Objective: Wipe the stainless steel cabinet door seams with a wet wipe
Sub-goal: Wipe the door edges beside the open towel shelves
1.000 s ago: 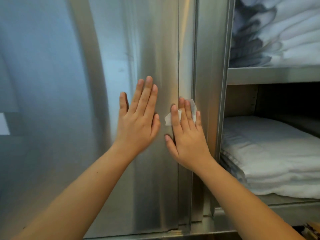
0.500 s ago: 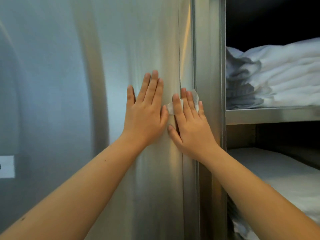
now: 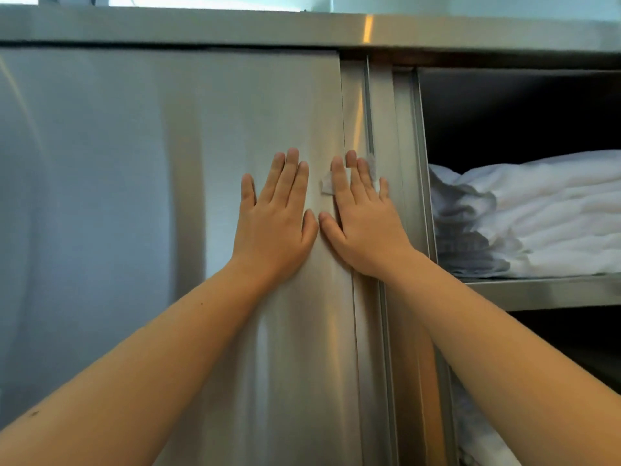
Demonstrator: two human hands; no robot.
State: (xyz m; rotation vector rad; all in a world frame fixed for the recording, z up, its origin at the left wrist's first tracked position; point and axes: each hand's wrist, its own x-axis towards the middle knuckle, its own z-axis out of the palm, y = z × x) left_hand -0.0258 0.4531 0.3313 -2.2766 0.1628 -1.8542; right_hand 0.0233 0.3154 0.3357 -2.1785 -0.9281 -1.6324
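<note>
Right hand (image 3: 364,227) presses the wipe (image 3: 326,186) on the seam (image 3: 343,112), fingers (image 3: 339,176) straight; left hand (image 3: 274,227) lies flat at its 9 o'clock; unpinched, the wipe may slip out.

A: so what's the cabinet door (image 3: 201,163) finish, mirror or brushed?
B: brushed stainless, smooth, satin sheen, only soft blurry reflections and bright streaks. the seam (image 3: 368,122) strips at the door's right edge are the same steel, catching a brighter glint.
A: and the white scrap on the door?
B: wet wipe (image 3: 326,187), thin, crumpled, matt. right of the door the shelf (image 3: 554,292) is brushed steel too, and the folded linens (image 3: 537,213) on it are soft matt white cloth, wrinkly.
</note>
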